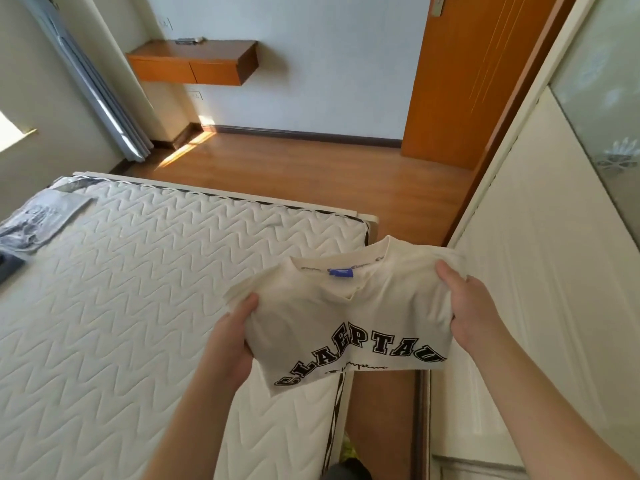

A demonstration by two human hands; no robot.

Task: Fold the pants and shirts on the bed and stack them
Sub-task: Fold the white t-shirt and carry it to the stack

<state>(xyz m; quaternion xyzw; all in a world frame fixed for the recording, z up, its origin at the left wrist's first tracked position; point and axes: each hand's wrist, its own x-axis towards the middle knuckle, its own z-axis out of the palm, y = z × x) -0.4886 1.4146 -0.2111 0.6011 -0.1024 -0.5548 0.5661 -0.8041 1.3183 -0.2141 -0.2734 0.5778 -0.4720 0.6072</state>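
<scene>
You have the cream shirt [349, 320] already folded down to a compact panel and lifted clear of the bed [138, 289], so the step in hand looks like the carry to the stack rather than another fold; the collar with its blue tag faces away from you and the black lettering runs along the edge nearest you.

Your left hand [232, 336] grips the shirt's left side, thumb on top and fingers curled beneath; your right hand [467, 306] grips the right side the same way, thumb over the shoulder area; both grips are closed on cloth, neither is slack. The shirt hangs between the two grips, spread fairly taut, above the bed's near right corner and partly out over the floor gap beside the wardrobe [540, 271].

A folded grey printed garment [41, 216] lies at the bed's far left edge, with something dark [10, 263] just beside it at the left edge; I judge that to be where the stack belongs. The next move calls for swinging the shirt leftward across the mattress, keeping both grips level so the layers do not slide open; then lower it flat, square with the piece beneath, before letting go.
</scene>
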